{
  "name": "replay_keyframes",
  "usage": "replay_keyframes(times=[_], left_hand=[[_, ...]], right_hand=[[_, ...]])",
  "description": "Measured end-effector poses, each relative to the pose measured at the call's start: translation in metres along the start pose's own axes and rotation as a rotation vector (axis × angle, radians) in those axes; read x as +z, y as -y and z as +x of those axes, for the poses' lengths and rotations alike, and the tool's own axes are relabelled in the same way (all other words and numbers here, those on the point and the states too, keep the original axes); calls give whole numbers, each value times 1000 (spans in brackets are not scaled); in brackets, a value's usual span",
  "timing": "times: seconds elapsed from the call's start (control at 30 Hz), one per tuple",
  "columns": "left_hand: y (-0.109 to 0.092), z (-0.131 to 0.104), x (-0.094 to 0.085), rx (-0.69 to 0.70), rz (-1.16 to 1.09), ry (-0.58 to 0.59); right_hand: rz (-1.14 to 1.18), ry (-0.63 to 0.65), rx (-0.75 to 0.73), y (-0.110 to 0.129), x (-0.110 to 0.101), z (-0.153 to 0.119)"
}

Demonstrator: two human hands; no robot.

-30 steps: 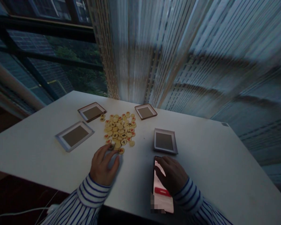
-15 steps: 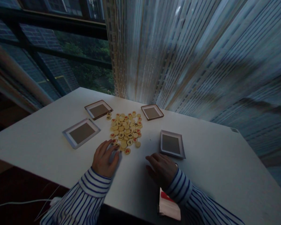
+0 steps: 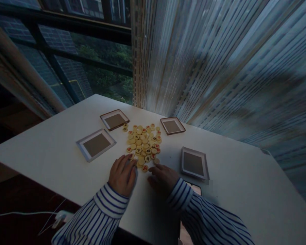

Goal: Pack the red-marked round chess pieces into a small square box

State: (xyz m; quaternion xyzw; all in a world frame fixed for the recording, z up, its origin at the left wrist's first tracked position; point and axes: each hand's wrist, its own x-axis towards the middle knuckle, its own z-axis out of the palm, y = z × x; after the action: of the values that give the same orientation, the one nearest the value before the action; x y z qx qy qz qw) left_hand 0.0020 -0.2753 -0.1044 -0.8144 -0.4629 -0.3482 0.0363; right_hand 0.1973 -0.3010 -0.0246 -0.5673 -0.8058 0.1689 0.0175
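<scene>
A heap of round, pale yellow Chinese chess pieces [image 3: 144, 139] lies mid-table, some showing red or black characters, others blank side up. At its near left edge rests my left hand [image 3: 122, 174], fingers spread, fingertips over the nearest pieces. My right hand [image 3: 163, 177] is at the near right edge, fingers stretched toward the heap and close to a red-marked piece [image 3: 145, 168] and a blank one [image 3: 156, 161]. Neither hand visibly grips a piece. The undersides of the fingers are hidden.
Shallow trays stand around the heap: back left [image 3: 114, 128], left [image 3: 88, 158], back right [image 3: 172, 133] and right [image 3: 206, 166]. A phone [image 3: 185, 233] lies partly beneath my right forearm. Beyond the white table [image 3: 234, 194] hang a string curtain [image 3: 165, 61] and a window.
My right hand has moved left and forward, up to the pieces. My left hand keeps about its place at the heap. The whole view has shifted slightly.
</scene>
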Motion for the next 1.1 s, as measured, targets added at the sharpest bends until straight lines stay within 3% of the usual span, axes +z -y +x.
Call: replay_keyframes(times=[0.23, 0.77, 1.1], left_hand=[[1, -2, 1, -7, -6, -6], [1, -2, -1, -5, 17, 20], [-1, -1, -1, 16, 17, -42]], right_hand=[[42, 6, 113, 2, 3, 18], [30, 64, 96, 7, 0, 28], [2, 74, 81, 6, -3, 28]])
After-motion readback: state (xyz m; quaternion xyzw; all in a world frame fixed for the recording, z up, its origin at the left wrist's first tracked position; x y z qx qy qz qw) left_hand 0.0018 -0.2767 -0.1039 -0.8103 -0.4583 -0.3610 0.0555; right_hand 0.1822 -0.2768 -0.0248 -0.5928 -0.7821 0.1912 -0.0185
